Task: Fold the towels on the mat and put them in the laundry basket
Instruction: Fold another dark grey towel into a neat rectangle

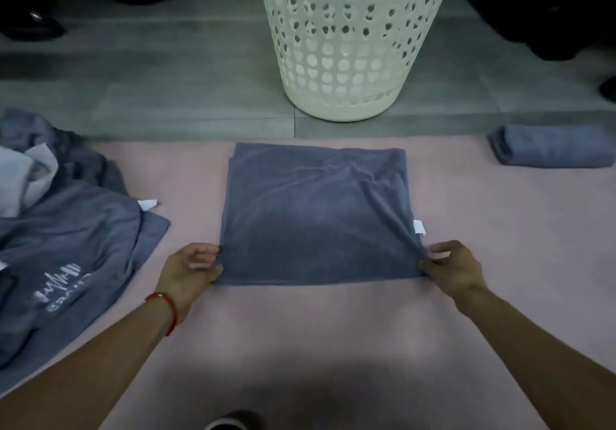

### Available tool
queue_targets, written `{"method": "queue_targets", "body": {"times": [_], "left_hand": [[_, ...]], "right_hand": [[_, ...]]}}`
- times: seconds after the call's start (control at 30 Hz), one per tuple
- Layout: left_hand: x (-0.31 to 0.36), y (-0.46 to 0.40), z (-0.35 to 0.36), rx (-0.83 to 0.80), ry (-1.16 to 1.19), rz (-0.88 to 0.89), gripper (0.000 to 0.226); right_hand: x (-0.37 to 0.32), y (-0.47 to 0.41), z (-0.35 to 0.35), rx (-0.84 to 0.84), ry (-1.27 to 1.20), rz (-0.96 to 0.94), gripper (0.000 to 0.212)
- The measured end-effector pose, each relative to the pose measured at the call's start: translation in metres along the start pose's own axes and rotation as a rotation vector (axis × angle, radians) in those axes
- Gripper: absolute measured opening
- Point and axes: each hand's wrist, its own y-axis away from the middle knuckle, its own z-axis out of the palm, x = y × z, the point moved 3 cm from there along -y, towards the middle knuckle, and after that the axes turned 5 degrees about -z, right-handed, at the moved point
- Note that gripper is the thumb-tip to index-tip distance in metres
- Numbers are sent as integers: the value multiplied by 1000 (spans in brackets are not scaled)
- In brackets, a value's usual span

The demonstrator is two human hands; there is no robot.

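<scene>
A blue-grey towel [316,216] lies folded in a rough square in the middle of the pink mat [316,323]. My left hand [191,268] pinches its near left corner. My right hand [455,268] pinches its near right corner, just below a small white tag. Beyond the towel, on the grey floor, stands the white perforated laundry basket [346,39]. A heap of unfolded blue-grey towels [66,229], one with white lettering, covers the mat's left side. One folded towel [553,146] rests at the mat's far right edge.
Grey tiled floor [166,73] runs behind the mat. Dark shapes [33,26] sit at the far left and far right of the floor. A dark shoe tip [230,423] shows at the bottom edge.
</scene>
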Motion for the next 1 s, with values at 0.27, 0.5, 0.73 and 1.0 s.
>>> {"method": "queue_targets", "body": {"times": [0.27,0.5,0.73,1.0], "left_hand": [[-23,36,-21,-107,-610,38,37],[-58,87,-39,-287,-864,-50,41],[-2,27,-32,-453,-1182,-141,49],[110,-117,17,34,-776,67,48]], "right_hand": [[23,48,-8,-273,486,-175,10],[63,107,-22,-482,652,-94,19],[11,71,-31,-630,984,-141,46],[-97,-74,-14,-106,521,-225,55]]}}
